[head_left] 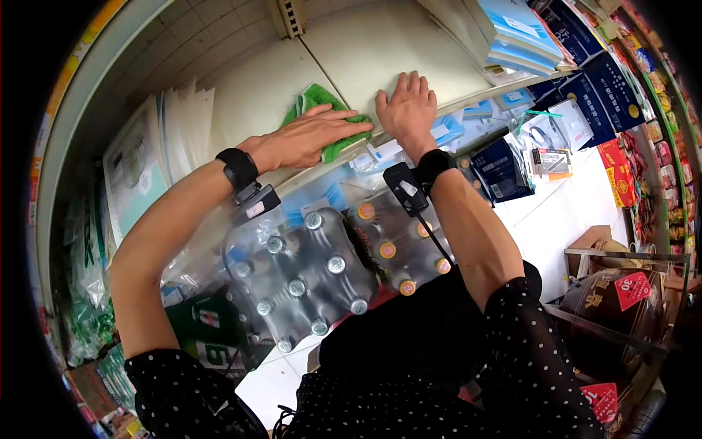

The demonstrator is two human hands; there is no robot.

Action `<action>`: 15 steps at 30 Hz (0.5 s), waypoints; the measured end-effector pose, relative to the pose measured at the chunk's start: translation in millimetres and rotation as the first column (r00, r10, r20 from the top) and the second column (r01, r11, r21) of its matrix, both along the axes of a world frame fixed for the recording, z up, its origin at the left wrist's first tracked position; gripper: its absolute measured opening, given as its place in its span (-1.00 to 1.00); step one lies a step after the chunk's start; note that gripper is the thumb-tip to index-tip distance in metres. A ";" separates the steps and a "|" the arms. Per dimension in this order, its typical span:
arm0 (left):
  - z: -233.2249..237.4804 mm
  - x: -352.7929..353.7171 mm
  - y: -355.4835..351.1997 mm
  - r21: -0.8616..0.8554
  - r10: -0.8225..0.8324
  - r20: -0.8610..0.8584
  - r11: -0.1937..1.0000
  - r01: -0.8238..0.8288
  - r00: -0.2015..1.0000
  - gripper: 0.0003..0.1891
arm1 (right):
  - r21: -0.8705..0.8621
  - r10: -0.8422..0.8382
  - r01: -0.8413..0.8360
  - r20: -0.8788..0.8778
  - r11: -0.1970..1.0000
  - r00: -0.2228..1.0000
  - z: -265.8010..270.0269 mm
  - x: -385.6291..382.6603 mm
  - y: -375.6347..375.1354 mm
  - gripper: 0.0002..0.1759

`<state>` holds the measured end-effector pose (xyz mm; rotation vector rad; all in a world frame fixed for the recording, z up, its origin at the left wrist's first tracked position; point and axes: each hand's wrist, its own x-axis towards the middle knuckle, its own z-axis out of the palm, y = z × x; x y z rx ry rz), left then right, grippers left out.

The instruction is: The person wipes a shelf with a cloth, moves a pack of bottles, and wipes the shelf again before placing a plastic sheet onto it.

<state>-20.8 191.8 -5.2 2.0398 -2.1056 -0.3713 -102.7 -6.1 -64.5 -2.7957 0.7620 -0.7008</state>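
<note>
My left hand (307, 135) presses down on a green cloth (318, 99), its fingers stretched out close together over it. The cloth lies bunched on the pale shelf board (252, 84), near the front edge, and part of it is hidden under the hand. To the right, my right hand (409, 110) rests palm down on the same shelf, fingers extended and holding nothing. A seam between two boards runs up the shelf between the hands. Both wrists wear black straps with small devices attached.
Upright papers and folders (157, 143) stand at the shelf's left end. Blue-and-white packs (515, 33) are stacked at the right. Below are shrink-wrapped bottles (296, 285), more bottles with orange caps (387, 250), and dark blue boxes (501, 172). A large brown jar (603, 311) stands lower right.
</note>
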 end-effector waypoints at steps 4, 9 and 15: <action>1.2 2.5 -1.5 -0.060 -0.069 -0.028 0.996 0.067 0.997 -0.21 | 0.023 0.003 -0.003 0.003 1.000 1.000 -0.5 0.3 -0.1 -0.32; 13.0 4.5 -6.3 -0.016 -0.053 -0.064 0.999 0.052 0.997 -0.31 | -0.269 0.030 0.026 0.202 0.963 0.979 -18.0 5.9 -9.0 -0.44; 24.5 12.1 14.9 0.068 0.130 -0.004 0.989 -0.129 0.992 -0.28 | -0.146 -0.004 0.022 0.123 0.989 0.992 -18.4 2.9 -5.9 -0.39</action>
